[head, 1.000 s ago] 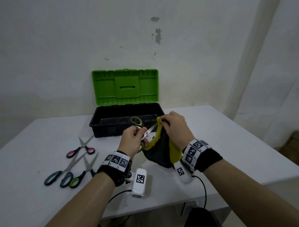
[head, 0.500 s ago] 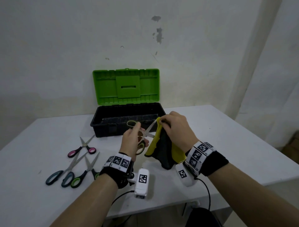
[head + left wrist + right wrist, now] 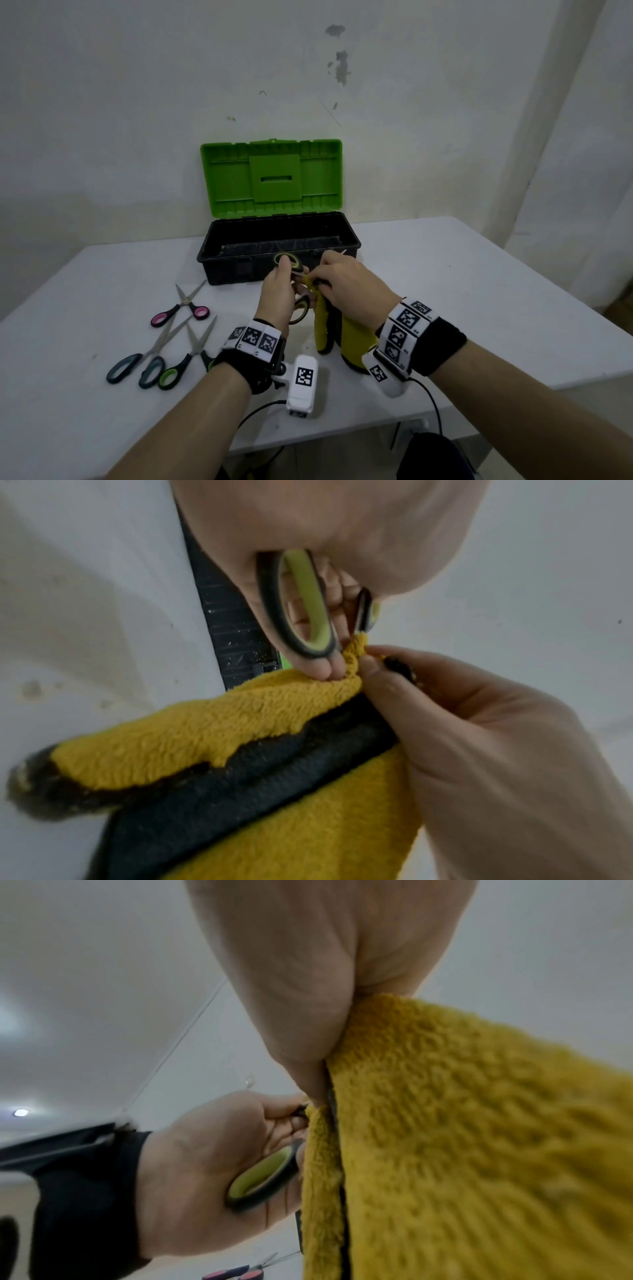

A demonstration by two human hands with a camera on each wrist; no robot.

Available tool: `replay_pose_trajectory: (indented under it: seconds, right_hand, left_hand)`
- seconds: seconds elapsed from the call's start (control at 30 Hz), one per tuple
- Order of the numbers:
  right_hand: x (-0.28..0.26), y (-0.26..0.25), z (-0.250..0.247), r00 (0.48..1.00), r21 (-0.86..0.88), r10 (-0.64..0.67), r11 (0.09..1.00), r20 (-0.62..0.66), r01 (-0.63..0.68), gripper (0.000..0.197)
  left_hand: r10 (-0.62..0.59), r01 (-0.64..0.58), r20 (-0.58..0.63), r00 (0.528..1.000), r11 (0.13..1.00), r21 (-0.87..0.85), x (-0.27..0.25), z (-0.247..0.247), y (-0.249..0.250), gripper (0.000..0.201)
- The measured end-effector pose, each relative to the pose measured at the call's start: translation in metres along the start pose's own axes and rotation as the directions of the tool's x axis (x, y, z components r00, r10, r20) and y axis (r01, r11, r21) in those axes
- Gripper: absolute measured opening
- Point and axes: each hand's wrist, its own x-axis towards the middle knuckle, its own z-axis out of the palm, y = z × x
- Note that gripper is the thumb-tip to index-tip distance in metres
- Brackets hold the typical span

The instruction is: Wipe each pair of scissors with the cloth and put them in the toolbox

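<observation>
The left hand (image 3: 279, 296) gripped the green-handled scissors (image 3: 287, 261) by their loops, fingers curled round the handles, holding them up off the worktop (image 3: 479, 291) just in front of the open toolbox (image 3: 279, 245). The right hand (image 3: 349, 291) pinched a fold of the yellow-and-black cloth (image 3: 349, 337) round the blades close to the pivot, the two hands nearly touching; the rest of the cloth hung down towards the worktop. The blades themselves were hidden inside the fold, apart from a tip that seemed to peek out past the right hand's knuckles.

To do this wipe well, I judged, the left hand should keep the handles steady while the right draws the cloth from pivot towards the tip, away from the edges, with the pinch on the flats of the blades. The cloth looked thick enough to shield the fingers.

Three more pairs lay on the near left of the worktop: the pink-handled scissors (image 3: 180, 308), the grey-blue scissors (image 3: 144, 359) and another green pair (image 3: 185, 359). Nothing could be made out inside the toolbox.
</observation>
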Motion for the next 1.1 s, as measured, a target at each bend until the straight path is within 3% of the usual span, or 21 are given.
replay_pose_trajectory:
  seconds: [0.13, 0.33, 0.47, 0.57, 0.73, 0.97, 1.1]
  right_hand:
    - [0.003, -0.011, -0.001, 0.998, -0.019, -0.054, 0.998, -0.017, 0.053, 0.023]
    - [0.004, -0.004, -0.001, 1.000, -0.041, 0.011, 0.999, 0.013, -0.010, 0.024]
    - [0.002, -0.010, 0.001, 0.998, -0.040, -0.056, 0.998, 0.006, 0.056, 0.023]
    - [0.000, -0.002, -0.001, 1.000, -0.017, 0.008, 1.000, 0.022, -0.008, 0.023]
    - [-0.004, 0.008, -0.003, 0.994, 0.082, 0.044, 0.996, -0.103, -0.036, 0.024]
    - [-0.006, 0.002, 0.001, 0.995, 0.100, -0.086, 0.992, 0.049, 0.081, 0.021]
    - [-0.005, -0.004, 0.002, 0.980, 0.004, -0.104, 0.995, 0.167, 0.105, 0.023]
  left_hand:
    - [-0.018, 0.018, 0.038, 0.999, 1.000, 0.006, 0.002, 0.002, -0.004, 0.048]
    - [-0.009, 0.009, 0.007, 1.000, 1.000, 0.011, 0.005, -0.002, -0.002, 0.049]
    - [0.001, -0.003, 0.037, 0.999, 0.999, 0.051, 0.005, 0.002, -0.006, 0.048]
    - [0.015, -0.016, 0.014, 1.000, 0.999, 0.049, 0.007, 0.001, -0.005, 0.050]
    - [0.010, -0.010, -0.023, 1.000, 1.000, -0.005, 0.008, 0.000, -0.004, 0.051]
    - [0.019, -0.017, -0.015, 1.000, 0.994, 0.107, 0.007, 0.001, -0.004, 0.050]
    - [0.036, -0.036, 0.000, 0.999, 0.987, 0.157, 0.007, 0.004, -0.005, 0.047]
